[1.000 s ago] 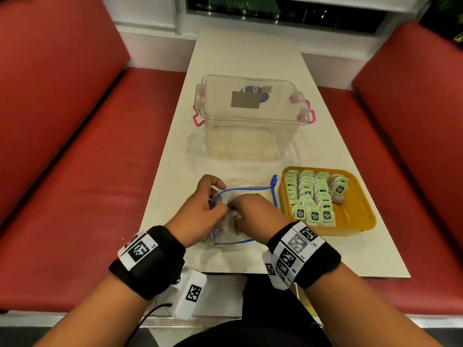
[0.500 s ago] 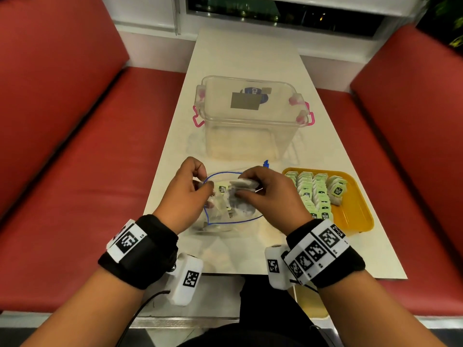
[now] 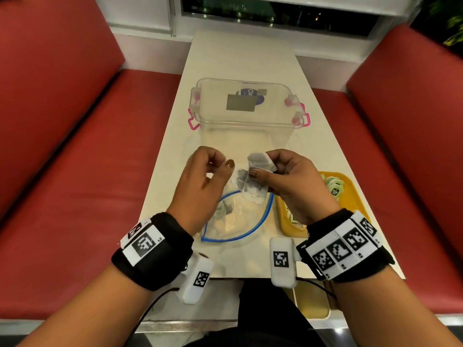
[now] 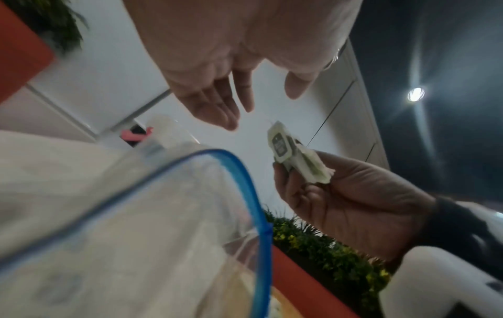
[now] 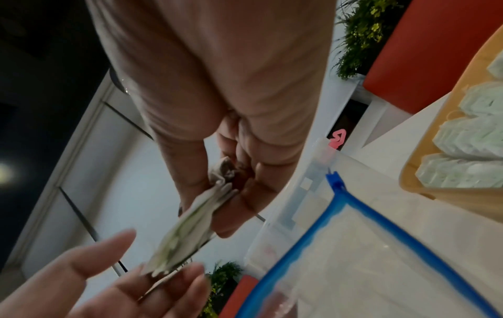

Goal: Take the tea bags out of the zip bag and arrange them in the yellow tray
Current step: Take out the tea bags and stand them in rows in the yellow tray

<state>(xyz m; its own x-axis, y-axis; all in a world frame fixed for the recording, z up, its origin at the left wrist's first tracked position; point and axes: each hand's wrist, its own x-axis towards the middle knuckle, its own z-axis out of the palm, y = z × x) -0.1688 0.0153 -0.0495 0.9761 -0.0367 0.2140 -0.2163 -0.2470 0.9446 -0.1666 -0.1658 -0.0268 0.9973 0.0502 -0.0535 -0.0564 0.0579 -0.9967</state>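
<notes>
A small bunch of soft, flat paper tea bags (image 3: 253,182) is pinched in the right hand (image 3: 298,186) at mid-frame, above the crinkly clear zip bag with a blue seal (image 3: 238,221). A few remain inside. The left hand (image 3: 203,181) is loosely curled, its grip holding nothing. The glossy yellow plastic tray (image 3: 350,204), right of centre on the bench, already carries neat rows, so the task looks mostly done.

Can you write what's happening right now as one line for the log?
right hand: holds tea bags above zip bag | left hand: empty, raised | yellow tray: partly filled | next: likely tray
</notes>
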